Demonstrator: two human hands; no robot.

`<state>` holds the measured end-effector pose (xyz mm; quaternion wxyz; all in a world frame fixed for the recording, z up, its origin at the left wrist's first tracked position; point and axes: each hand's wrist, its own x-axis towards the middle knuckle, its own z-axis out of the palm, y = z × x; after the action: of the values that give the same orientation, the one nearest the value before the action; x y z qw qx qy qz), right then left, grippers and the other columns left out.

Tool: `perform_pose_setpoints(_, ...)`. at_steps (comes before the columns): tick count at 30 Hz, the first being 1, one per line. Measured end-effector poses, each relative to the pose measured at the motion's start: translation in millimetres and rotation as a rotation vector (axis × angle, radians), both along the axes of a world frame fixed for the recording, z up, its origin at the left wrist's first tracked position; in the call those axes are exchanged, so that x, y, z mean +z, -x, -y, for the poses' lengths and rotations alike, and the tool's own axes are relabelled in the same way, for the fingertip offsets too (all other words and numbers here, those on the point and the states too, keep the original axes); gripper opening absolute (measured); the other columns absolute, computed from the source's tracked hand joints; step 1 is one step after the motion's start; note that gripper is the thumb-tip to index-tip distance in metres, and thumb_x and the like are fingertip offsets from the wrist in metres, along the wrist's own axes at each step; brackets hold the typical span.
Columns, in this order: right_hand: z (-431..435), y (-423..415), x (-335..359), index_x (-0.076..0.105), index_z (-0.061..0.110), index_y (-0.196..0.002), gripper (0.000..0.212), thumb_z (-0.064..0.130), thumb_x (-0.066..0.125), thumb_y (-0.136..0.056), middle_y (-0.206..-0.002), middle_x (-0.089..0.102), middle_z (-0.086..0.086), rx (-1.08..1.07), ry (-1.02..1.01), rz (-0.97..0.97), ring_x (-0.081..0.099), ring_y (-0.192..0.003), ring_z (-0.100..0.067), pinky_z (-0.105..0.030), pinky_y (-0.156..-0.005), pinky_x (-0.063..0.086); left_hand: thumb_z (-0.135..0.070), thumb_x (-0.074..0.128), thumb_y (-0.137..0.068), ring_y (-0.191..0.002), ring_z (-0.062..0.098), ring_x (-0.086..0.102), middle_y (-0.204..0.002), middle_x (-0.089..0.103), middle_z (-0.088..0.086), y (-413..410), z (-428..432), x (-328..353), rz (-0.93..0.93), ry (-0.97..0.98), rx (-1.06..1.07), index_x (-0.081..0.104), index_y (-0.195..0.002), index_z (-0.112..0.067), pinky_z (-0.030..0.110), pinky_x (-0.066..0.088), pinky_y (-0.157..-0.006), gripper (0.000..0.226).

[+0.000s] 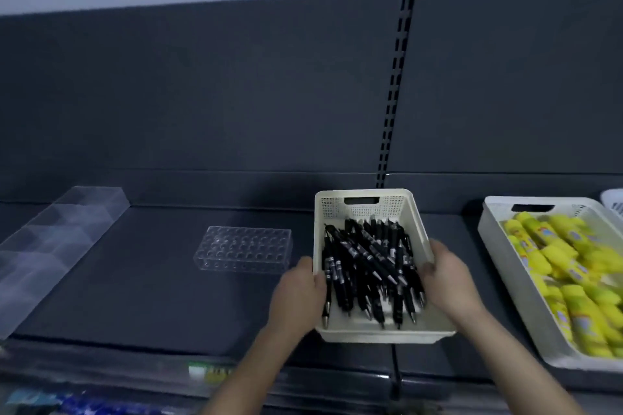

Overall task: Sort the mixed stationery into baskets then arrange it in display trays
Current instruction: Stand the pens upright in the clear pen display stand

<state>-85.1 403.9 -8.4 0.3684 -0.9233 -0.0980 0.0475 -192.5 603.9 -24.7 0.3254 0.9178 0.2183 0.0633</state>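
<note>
Both hands on the cream basket (366, 196), centre-bottom of frame. Left hand (298, 293) grips its left wall and right hand (448, 283) grips its right wall, thumbs over the rim. Black pens (367, 266) are piled loose inside. Can't tell if it's lifted or resting on the dark shelf (151, 280). Clear drilled pen block (242, 249) just left of it, clear stepped display tray (57, 239) far left. White basket (490, 226) of yellow items (573, 273) at right.

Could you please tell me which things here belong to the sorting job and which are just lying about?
Job: white plastic basket of black pens, gripped by left hand and right hand; clear holed acrylic pen stand; clear stepped acrylic tray; second white basket of yellow items.
Lying about: blurred blue packets below; slotted metal upright.
</note>
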Motion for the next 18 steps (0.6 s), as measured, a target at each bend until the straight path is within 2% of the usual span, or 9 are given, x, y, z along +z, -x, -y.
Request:
perform_pose_setpoints(4, -2.0, 2.2, 1.5, 0.055, 0.01, -0.105, 0.021, 0.004, 0.047, -0.087, -0.079, 0.055, -0.006, -0.053, 0.093, 0.0, 0.049, -0.071, -0.025, -0.028, -0.063, 0.035, -0.024, 0.049, -0.097, -0.069, 0.019, 0.057, -0.082, 0.058, 0.004, -5.6, -1.2, 1.5, -0.027, 0.036, -0.056, 0.046, -0.09, -0.011, 0.029, 0.043, -0.054, 0.015)
perform_pose_setpoints(7, -3.4, 0.6, 1.1, 0.053, 0.008, -0.107, 0.02, 0.007, 0.048, -0.088, -0.091, 0.064, -0.014, -0.059, 0.129, -0.017, 0.058, -0.082, -0.032, -0.029, -0.063, 0.035, -0.011, 0.046, -0.094, -0.054, 0.01, 0.047, -0.072, 0.051, 0.0, -11.8, -0.2, -0.1, -0.064, 0.068, -0.053, 0.038, -0.084, -0.014, 0.021, 0.031, -0.038, 0.013)
perform_pose_setpoints(10, -4.2, -2.2, 0.4, 0.051, 0.007, -0.106, 0.017, 0.007, 0.047, -0.089, -0.096, 0.065, -0.017, -0.065, 0.159, -0.043, 0.059, -0.087, -0.035, -0.03, -0.064, 0.035, -0.002, 0.041, -0.09, -0.05, 0.01, 0.043, -0.066, 0.049, 0.002, -14.7, 1.5, -0.5, -0.077, 0.073, -0.054, 0.035, -0.082, -0.014, 0.02, 0.027, -0.035, 0.016)
perform_pose_setpoints(14, -6.3, -2.9, 3.0, 0.046, 0.011, -0.096, 0.006, 0.01, 0.045, -0.09, -0.089, 0.059, -0.013, -0.053, 0.155, -0.069, 0.049, -0.075, -0.028, -0.031, -0.064, 0.036, 0.003, 0.041, -0.088, -0.049, 0.01, 0.043, -0.065, 0.049, 0.002, -13.9, 3.2, 2.8, -0.082, 0.079, -0.046, 0.037, -0.083, -0.013, 0.022, 0.028, -0.036, 0.017)
perform_pose_setpoints(18, -6.8, -0.7, 8.4, 0.048, 0.01, -0.089, 0.002, 0.009, 0.047, -0.088, -0.083, 0.052, -0.007, -0.064, 0.153, -0.079, 0.046, -0.074, -0.025, -0.03, -0.064, 0.035, 0.004, 0.04, -0.089, -0.053, 0.01, 0.043, -0.071, 0.05, 0.003, -13.6, 1.0, 11.9, -0.127, 0.107, -0.041, 0.037, -0.079, -0.013, 0.023, 0.031, -0.039, 0.02)
